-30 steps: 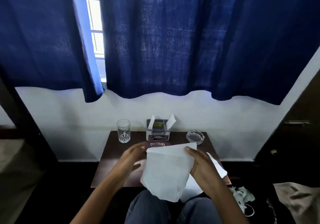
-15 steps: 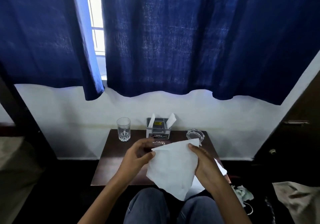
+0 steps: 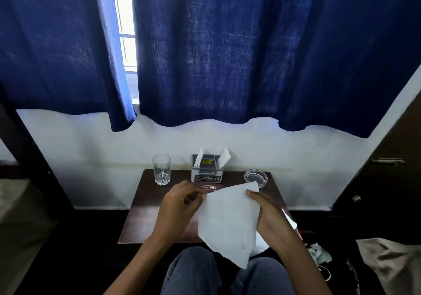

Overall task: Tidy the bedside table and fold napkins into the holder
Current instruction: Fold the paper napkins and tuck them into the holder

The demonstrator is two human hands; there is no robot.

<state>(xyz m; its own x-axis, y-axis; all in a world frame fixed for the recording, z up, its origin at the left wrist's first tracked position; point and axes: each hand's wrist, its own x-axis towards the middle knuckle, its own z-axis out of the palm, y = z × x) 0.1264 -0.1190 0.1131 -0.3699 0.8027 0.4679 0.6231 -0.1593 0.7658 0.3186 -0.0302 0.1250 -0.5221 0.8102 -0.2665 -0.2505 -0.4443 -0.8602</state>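
Head view: the dark desk [image 3: 145,215] carries everything. A white napkin [image 3: 227,221] hangs over its 6 o'clock edge, the left hand [image 3: 180,205] pinching its upper left corner and the right hand [image 3: 271,217] clamped on its right edge. It looks not yet folded. More white napkins [image 3: 289,220] wait at 4 o'clock. The holder [image 3: 207,169] at 12 o'clock already has two napkins standing in it, so the job seems partly done.

Head view, down onto bedside table [image 3: 148,208]
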